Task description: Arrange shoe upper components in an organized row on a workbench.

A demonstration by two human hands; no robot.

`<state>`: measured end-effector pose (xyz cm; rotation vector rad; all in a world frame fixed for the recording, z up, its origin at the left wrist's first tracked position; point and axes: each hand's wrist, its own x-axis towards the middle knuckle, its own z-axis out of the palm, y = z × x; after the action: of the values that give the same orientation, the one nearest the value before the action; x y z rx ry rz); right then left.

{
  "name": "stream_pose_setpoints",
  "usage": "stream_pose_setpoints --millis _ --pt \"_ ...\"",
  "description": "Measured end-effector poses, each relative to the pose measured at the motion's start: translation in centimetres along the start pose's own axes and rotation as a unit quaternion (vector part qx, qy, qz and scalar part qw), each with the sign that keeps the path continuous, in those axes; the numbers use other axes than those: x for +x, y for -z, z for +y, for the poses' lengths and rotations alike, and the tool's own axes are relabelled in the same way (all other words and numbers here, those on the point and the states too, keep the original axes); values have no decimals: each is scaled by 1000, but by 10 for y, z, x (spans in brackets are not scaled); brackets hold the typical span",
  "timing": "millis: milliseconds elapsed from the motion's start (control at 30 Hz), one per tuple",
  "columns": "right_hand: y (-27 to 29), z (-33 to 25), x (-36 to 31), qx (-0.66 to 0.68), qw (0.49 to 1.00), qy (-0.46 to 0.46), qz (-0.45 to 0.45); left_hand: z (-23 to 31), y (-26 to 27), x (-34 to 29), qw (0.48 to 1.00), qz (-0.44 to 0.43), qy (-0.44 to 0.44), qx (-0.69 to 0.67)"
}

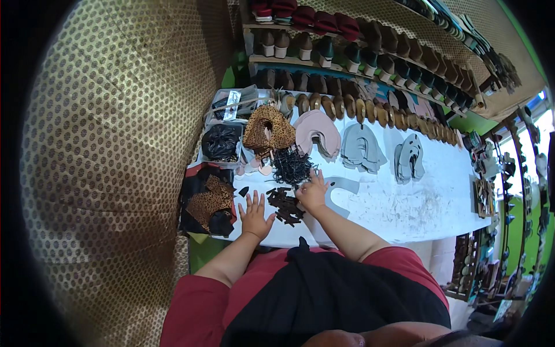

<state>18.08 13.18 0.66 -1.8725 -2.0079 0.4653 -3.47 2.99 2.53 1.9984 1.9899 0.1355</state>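
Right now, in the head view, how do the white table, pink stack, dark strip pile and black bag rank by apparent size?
1. White table
2. Pink stack
3. Dark strip pile and black bag: too alike to rank

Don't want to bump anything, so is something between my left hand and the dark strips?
Nothing visible stands between your left hand and the dark strip pile. The small black piece lies ahead of that hand, off the path; your right hand is beyond the pile.

Patterned drape [115, 144] down the left, shelves [260, 58] behind a white table [439, 199].
Over here on the right, past tall racks [523, 173], glows what seems a window [537, 104]; the wall [484, 123] there is green.
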Motion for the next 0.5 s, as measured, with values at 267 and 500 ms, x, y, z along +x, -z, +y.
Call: stream_pose_setpoints --millis 267,500 --pt "51 83 -32 -18 997 -65 28 5 2 2 1000 0 2 -7" --pt "44 82 -32 -5 990 -138 -5 8 -2 3 1000 -5 4 -2"
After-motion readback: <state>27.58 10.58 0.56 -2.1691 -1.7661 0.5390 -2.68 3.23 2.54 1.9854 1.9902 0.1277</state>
